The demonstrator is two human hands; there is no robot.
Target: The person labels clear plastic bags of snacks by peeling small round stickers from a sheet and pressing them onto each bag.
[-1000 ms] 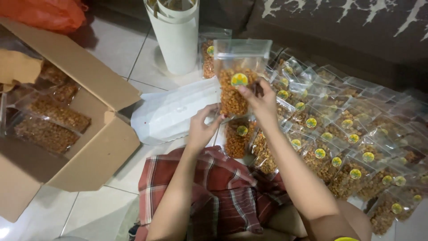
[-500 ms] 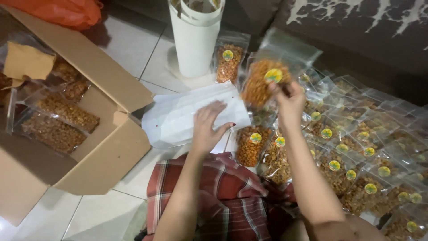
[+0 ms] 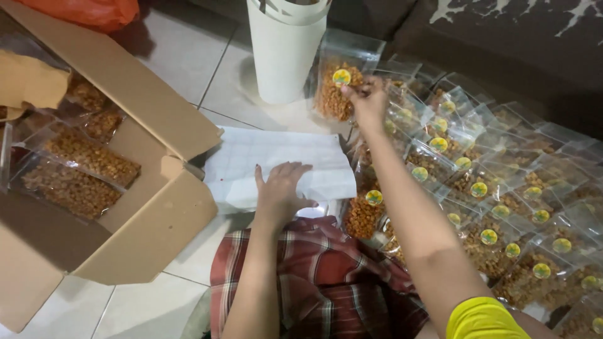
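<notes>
Nearest the camera, a red-and-white plaid cloth covers the person's lap, and a yellow sleeve edge shows on the right arm at the bottom of the view. Just beyond the lap, the left hand lies flat, fingers spread and open, pressing on a white sheet of gridded sticker paper that rests on the pale tiled floor. It clasps nothing; the palm simply bears down on the near edge of the sheet.

To the left of that hand stands an open brown cardboard box, its flaps spread, with several clear packets of brown fried snack lying inside. To the right of the sheet, a wide spread of clear plastic snack pouches with round yellow-green stickers overlaps in rows across the floor, reaching the right edge of the view.

Farther out, the right arm stretches forward and the right hand is pinched closed on the upper part of a clear plastic pouch of orange-brown snack with a round yellow sticker. The fingertips meet right beside the sticker. This pouch stands upright, well apart from the left hand, beyond the far edge of the white sheet and just beside a tall white cylindrical container. At the far left corner lies an orange plastic bag, and a dark patterned fabric surface runs behind the pouches.
</notes>
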